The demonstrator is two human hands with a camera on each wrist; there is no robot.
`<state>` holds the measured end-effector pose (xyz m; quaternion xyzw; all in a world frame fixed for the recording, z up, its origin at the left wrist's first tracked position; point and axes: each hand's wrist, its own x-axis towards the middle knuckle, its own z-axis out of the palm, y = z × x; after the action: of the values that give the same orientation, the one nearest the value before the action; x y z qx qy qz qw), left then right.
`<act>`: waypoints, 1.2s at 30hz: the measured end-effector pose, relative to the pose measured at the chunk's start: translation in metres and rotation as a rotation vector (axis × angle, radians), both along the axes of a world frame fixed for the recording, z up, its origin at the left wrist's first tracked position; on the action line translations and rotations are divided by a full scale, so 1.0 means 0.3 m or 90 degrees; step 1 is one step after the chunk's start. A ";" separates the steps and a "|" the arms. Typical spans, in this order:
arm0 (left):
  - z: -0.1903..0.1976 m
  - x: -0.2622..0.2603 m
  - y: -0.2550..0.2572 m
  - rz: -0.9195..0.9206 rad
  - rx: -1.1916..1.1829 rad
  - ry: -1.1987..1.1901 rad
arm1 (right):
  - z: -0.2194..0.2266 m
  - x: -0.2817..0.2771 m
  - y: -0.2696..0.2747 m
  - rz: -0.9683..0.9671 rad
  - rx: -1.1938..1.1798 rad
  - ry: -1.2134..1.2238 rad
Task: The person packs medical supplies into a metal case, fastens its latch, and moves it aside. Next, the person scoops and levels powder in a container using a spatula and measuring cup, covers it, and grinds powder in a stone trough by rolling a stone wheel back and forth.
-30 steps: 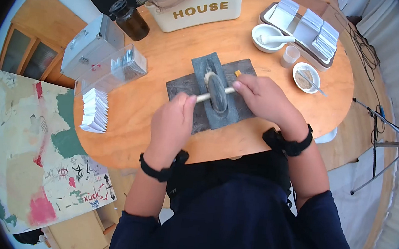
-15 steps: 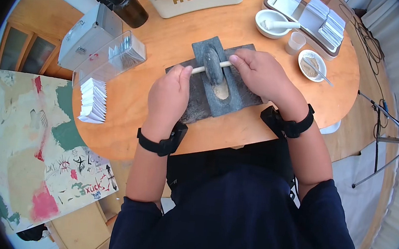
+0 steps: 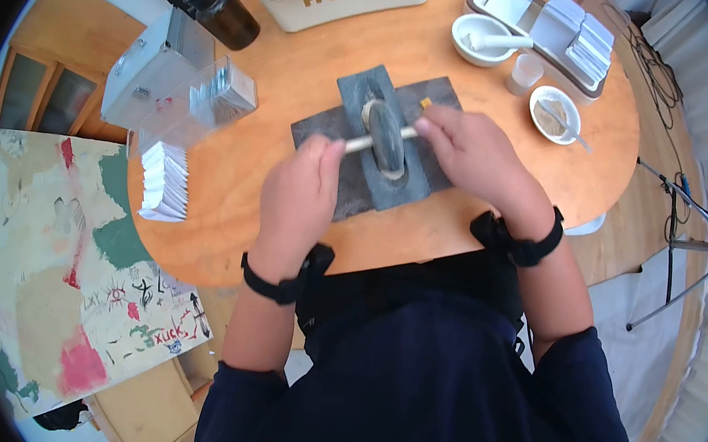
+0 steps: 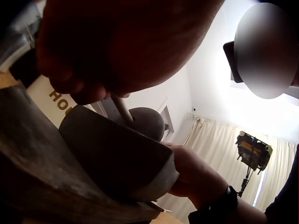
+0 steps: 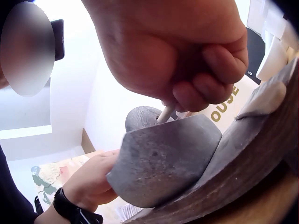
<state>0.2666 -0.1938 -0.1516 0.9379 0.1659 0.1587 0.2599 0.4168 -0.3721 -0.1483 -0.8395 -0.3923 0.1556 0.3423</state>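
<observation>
In the head view a grey stone grinding wheel (image 3: 389, 141) stands on edge in a boat-shaped grinding trough (image 3: 413, 187). A pale rod handle (image 3: 360, 144) runs through the wheel's middle. My left hand (image 3: 296, 201) grips the rod's left end, and my right hand (image 3: 483, 163) grips its right end. Light powder shows in the groove at the wheel's far and near sides. The right wrist view shows the fingers curled round the rod (image 5: 166, 114) above the trough's side wall (image 5: 168, 161). Beneath the trough lies a dark slab (image 3: 314, 133).
A small yellow thing (image 3: 426, 103) lies on the slab's far edge. To the right stand a powder bowl (image 3: 572, 132) with a spoon, a clear cup (image 3: 525, 73), a mortar (image 3: 475, 55) and a tray (image 3: 589, 92) of white packets. Folded papers (image 3: 164, 184) and a clear box (image 3: 238, 92) sit left.
Both hands and the wheel moved away from the body to the trough's far part half a second ago, baring powder at the near side. Now they are back near the middle, over that powder.
</observation>
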 end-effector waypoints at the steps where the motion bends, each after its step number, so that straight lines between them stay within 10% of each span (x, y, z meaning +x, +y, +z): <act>1: -0.013 0.015 0.012 0.002 -0.003 0.010 | -0.010 0.013 0.022 -0.017 0.015 -0.010; 36: -0.001 -0.004 -0.020 0.014 -0.050 -0.001 | 0.023 0.018 -0.002 0.008 -0.047 -0.004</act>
<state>0.2654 -0.1998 -0.1520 0.9250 0.1819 0.1557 0.2952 0.4223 -0.3726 -0.1414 -0.8496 -0.3924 0.1695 0.3090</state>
